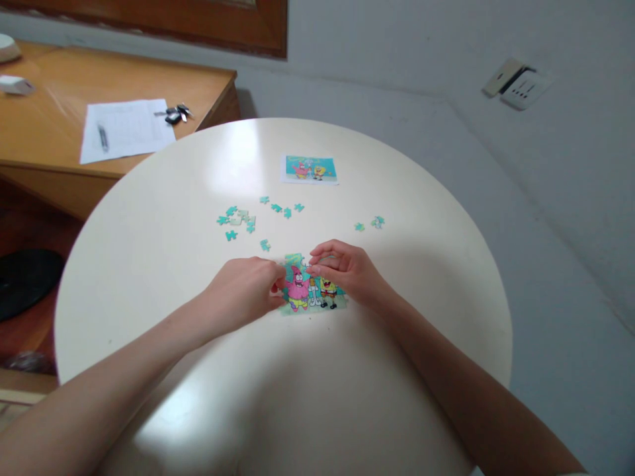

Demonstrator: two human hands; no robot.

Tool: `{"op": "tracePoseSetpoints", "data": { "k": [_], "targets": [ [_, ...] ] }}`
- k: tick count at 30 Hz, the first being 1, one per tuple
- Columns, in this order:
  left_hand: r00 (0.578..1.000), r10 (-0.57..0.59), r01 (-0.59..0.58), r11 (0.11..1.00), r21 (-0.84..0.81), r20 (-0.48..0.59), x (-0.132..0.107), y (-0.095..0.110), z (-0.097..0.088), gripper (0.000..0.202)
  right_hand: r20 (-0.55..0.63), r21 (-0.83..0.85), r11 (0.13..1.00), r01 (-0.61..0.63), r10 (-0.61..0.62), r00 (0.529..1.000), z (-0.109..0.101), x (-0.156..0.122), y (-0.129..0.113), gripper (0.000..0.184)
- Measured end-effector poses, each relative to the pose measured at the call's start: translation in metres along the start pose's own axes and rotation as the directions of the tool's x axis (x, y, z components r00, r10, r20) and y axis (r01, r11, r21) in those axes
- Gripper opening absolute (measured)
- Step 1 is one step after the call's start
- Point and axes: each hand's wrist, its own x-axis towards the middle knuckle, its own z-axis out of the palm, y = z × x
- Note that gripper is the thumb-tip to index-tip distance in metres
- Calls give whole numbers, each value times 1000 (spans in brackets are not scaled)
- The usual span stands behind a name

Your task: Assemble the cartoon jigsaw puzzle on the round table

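Observation:
A partly joined jigsaw puzzle point(299, 291) with a pink starfish and a yellow sponge figure lies flat near the table's middle. My left hand point(253, 284) is at the puzzle's left edge, its fingers curled; whatever they may grip is hidden. Over the upper right part of the puzzle is my right hand point(344, 264), thumb and fingers bent towards each other at the top edge. Whether a piece sits between those fingertips is too small to make out. One loose puzzle piece point(265, 245) lies just beyond my left hand.
Several loose pieces point(242, 218) lie to the left, more pieces point(287, 213) beyond the puzzle, and a few pieces point(378, 222) to the right. A picture card point(311, 169) lies at the back of the round white table point(421, 344). Paper point(129, 129) and keys point(177, 114) rest on a wooden desk point(133, 76).

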Motion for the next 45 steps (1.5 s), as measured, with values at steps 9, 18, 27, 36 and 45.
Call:
{"op": "tracePoseSetpoints", "data": {
  "k": [9,18,27,36,45],
  "targets": [
    [1000,-9,8,1000,18,8,2,-2,3,12,94,-197,970,141,-125,988,5,-5,-3,8],
    [1000,1,0,998,-57,9,1,-4,1,11,171,-334,895,297,-252,952,5,-7,-6,10],
    [999,27,-29,997,-77,-19,0,-7,0,10,175,-329,902,280,-233,956,4,-8,-6,11],
    [1000,2,-3,997,-74,-17,6,-7,6,12,165,-306,914,268,-226,960,4,-7,-5,11],
    [999,-32,32,999,-16,4,9,-6,6,16,-13,-167,974,155,-159,987,2,-6,-10,12]
  ]
}}
